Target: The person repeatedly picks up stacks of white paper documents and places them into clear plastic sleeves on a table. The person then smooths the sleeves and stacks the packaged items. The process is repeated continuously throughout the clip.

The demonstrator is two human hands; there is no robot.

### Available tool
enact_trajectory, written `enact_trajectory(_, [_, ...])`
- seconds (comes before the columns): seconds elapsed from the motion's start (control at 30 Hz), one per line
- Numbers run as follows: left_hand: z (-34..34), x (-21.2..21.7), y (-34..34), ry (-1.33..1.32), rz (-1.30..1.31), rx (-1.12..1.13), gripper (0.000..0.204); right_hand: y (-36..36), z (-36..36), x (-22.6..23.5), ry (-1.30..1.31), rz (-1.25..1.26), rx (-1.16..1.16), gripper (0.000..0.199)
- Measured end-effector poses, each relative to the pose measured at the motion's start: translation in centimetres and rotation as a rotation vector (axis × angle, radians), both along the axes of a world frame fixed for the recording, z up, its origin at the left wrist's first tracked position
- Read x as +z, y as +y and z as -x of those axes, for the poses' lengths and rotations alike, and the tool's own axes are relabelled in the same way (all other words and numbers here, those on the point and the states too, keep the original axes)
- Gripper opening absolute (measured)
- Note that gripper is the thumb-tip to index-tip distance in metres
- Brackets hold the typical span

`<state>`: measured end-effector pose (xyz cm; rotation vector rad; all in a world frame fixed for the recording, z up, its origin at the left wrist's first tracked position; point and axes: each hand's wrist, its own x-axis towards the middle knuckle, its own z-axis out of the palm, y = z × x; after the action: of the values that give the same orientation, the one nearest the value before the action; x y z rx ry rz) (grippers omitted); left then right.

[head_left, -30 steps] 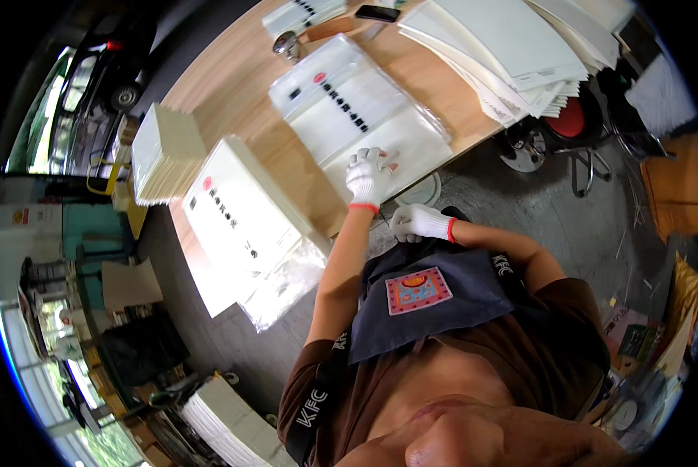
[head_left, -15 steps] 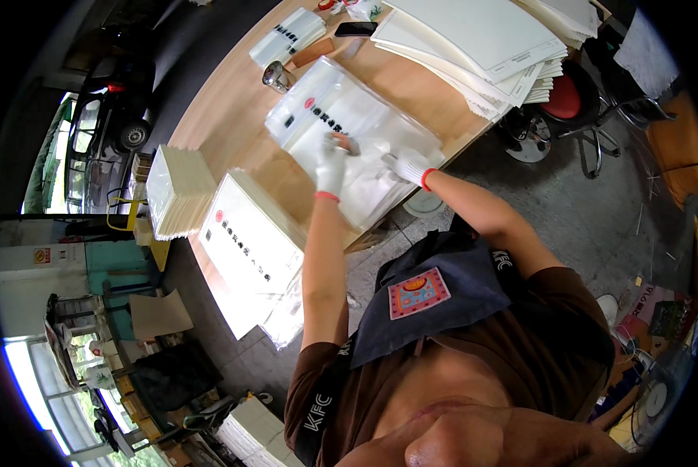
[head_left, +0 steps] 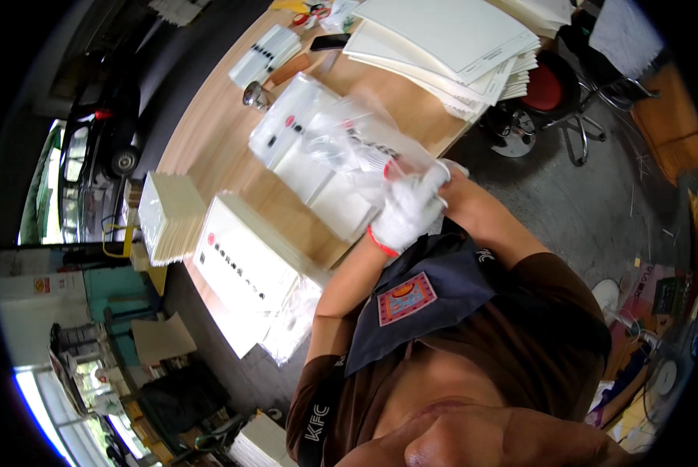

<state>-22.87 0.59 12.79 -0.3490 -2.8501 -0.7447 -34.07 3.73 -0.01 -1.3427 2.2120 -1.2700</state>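
My left hand [head_left: 408, 204], in a white glove with a red cuff, is in front of my body with its fingers curled at the near edge of a clear plastic bag [head_left: 356, 140]. The bag is raised and blurred above a stack of printed bags [head_left: 275, 124] and white sheets [head_left: 341, 210] on the table. My right hand [head_left: 456, 171] is mostly hidden behind the left glove and the bag, so its fingers do not show. The two wrists cross close together.
Wrapped stacks of cream board [head_left: 170, 218] and printed white covers [head_left: 236, 265] stand at the table's left edge. A metal cup [head_left: 255, 96], a phone [head_left: 330, 42] and a bag pack [head_left: 265, 54] lie farther back. Large white sheets [head_left: 442, 39] fill the far right; beyond stands a stool [head_left: 542, 82].
Both hands have come nearer my body, the left moving right until it overlaps the right. A clear bag has lifted off the stack, uncovering white sheets beneath.
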Motion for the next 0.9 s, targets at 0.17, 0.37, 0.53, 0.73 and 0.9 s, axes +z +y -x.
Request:
enact_trajectory(0.17, [3.2, -2.3, -2.1, 0.165, -0.292, 0.202, 0.022, 5.1, 1.6, 5.7, -0.021, -0.24, 0.134, 0.026])
enact_trajectory(0.37, [5.7, -4.9, -4.9, 0.022, -0.761, 0.423, 0.013, 14.1, 9.5, 11.6, 0.784, -0.233, -0.418, 0.027])
enact_trajectory(0.53, [10.8, -4.7, -3.5, -0.114, -0.986, 0.214, 0.019, 16.0, 14.2, 11.0, 1.038, -0.504, -0.267, 0.026])
enact_trajectory(0.73, [14.6, -3.5, -1.4, -0.412, -1.597, 0.157, 0.033, 14.9, 9.7, 15.1, 1.306, -0.1, -0.088, 0.011])
enact_trajectory(0.9, [12.3, -4.0, -4.8, -0.355, -1.428, 0.402, 0.027, 15.5, 2.3, 17.3, 0.712, -0.159, -0.253, 0.042])
